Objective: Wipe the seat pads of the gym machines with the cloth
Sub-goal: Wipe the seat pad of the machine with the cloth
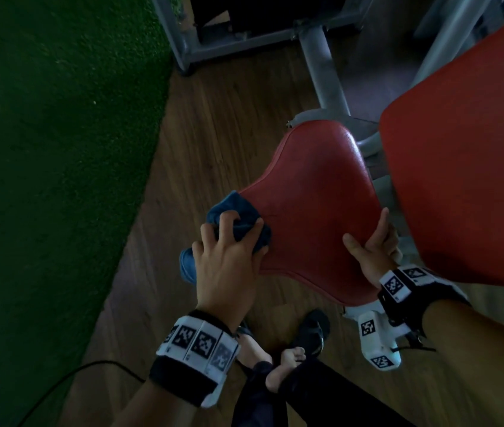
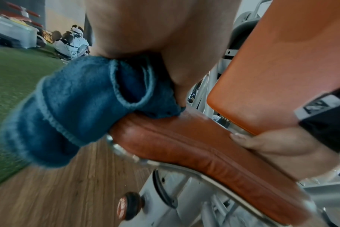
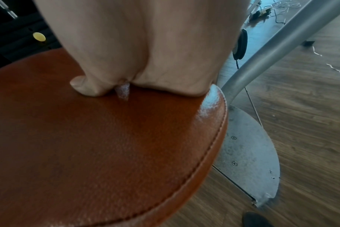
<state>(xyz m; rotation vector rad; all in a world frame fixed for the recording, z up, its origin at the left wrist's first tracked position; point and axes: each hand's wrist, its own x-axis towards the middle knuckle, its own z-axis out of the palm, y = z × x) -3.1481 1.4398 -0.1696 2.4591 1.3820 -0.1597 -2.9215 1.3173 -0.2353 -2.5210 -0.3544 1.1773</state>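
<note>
A red saddle-shaped seat pad [image 1: 315, 204] sits on a grey machine frame in the middle of the head view. My left hand [image 1: 229, 251] grips a bunched blue cloth [image 1: 235, 220] against the pad's left edge. In the left wrist view the cloth [image 2: 72, 110] hangs over the pad's side [image 2: 184, 138]. My right hand [image 1: 370, 245] holds the pad's right edge, thumb on top and fingers curled underneath. The right wrist view shows the thumb on the leather [image 3: 107, 145].
A larger red back pad [image 1: 466, 167] stands close on the right. Grey frame tubes [image 1: 321, 66] run behind the seat. Green turf [image 1: 44, 149] lies to the left and wooden floor [image 1: 207, 134] below. My feet in sandals [image 1: 290, 352] stand under the seat, with a black cable [image 1: 90, 368] nearby.
</note>
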